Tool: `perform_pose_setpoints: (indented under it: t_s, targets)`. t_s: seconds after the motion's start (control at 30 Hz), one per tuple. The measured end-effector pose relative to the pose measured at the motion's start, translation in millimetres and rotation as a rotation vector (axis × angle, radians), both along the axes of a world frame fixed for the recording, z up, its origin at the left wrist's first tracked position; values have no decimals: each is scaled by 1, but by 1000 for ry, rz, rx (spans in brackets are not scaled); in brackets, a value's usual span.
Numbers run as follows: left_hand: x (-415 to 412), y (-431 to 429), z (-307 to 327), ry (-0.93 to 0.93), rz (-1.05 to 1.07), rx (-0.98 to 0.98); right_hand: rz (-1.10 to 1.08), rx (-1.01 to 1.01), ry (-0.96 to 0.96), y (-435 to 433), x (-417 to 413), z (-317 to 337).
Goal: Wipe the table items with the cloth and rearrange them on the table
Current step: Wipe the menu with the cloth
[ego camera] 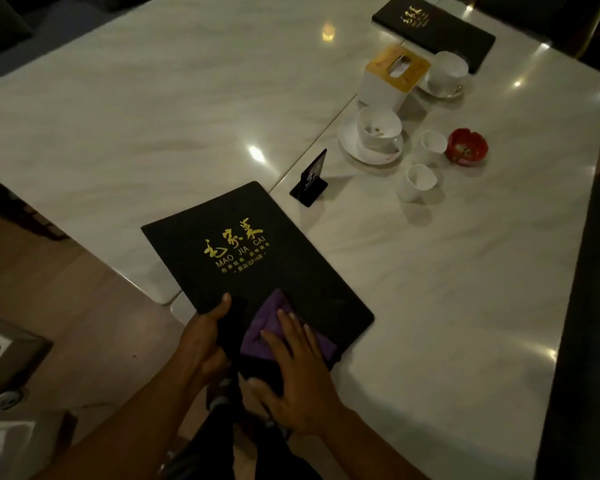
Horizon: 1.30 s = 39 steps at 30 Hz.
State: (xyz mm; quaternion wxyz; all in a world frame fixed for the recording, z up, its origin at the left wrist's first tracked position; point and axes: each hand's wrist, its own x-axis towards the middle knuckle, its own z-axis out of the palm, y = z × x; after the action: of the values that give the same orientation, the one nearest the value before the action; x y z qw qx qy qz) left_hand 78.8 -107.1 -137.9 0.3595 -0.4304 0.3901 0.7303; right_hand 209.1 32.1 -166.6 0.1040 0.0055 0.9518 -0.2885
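A black menu with gold lettering lies across the near edge of the white marble table, its near end overhanging. My left hand grips the menu's near left edge, thumb on top. My right hand presses a purple cloth flat on the menu's near part with straight fingers. Farther off stand a black card stand, a bowl on a saucer, two small white cups, a red ashtray, a tissue box, another cup on a saucer and a second menu.
A seam runs between two table tops pushed together. Dark seating borders the table on the right and at the far left. Wooden floor lies to the left below the table edge. My legs show under the menu's overhanging end.
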Motion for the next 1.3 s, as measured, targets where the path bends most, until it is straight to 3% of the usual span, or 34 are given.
perform_pose_setpoints:
  t_s: [0.07, 0.27, 0.33, 0.47, 0.53, 0.6, 0.73, 0.8, 0.93, 1.03, 1.13, 1.3]
  targets:
    - [0, -1, -4, 16, -39, -66, -78, -24, -36, 20, -2, -12]
    - [3, -4, -20, 13, -25, -122, -589, 40, -92, 77, -42, -26]
    - [1, -4, -23, -13, -35, -156, -473, 73, -48, 54, -49, -22]
    - [-3, -5, -27, 1, -91, -220, 113, 17, -28, -18, -37, -14]
    - [-4, -8, -31, -1, -99, -214, 236, -24, -13, -12, -36, -18]
    - [-4, -7, -31, -34, -74, -216, 183, -84, 27, 21, -35, -28]
    - [0, -2, -33, -21, -50, -184, -343, 60, -34, 80, -47, -37]
    - [1, 0, -30, -18, -41, -174, -484, 98, -52, 69, -57, -32]
    - [-7, -1, -28, -54, -66, -223, -35, 13, 6, 5, -36, -16]
    - [-7, 0, -28, -72, -64, -250, 92, -125, 45, -8, -2, -9]
    - [-4, 2, -31, -92, -56, -256, 39, -200, 20, 24, 29, -16]
    - [2, 7, -34, -90, -52, -266, -397, -104, -66, 65, 29, -31]
